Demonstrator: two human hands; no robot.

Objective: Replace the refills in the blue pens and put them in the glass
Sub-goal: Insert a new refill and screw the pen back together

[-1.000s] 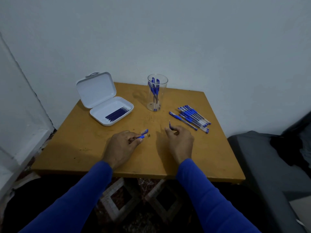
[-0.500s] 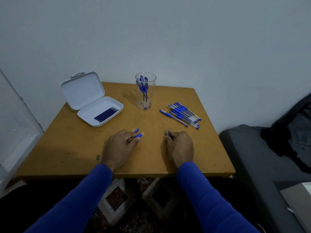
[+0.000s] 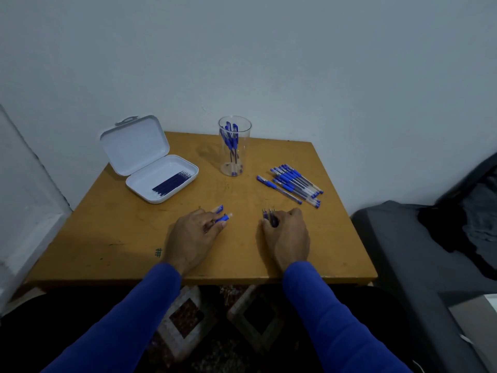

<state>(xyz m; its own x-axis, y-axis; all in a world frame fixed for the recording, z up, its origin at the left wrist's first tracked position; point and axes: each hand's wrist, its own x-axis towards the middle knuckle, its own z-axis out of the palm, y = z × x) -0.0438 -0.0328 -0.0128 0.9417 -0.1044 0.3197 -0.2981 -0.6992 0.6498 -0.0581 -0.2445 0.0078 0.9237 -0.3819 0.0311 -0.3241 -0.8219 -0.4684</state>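
Two hands are resting on the near part of the table, each curled closed around small pen parts. The left hand is gripping a short blue pen piece, its tip pointing right and slightly away. The right hand is pinching a few thin refills, their ends sticking out toward the far edge.

Farther out, the loose pens are lying to the right, long axes running from far-left to near-right; in my judgement the right hand is nearer to them. The case of fresh refills is sitting open at far left, nearer the left hand. The glass, already holding some pens, is standing upright between them at the far centre.
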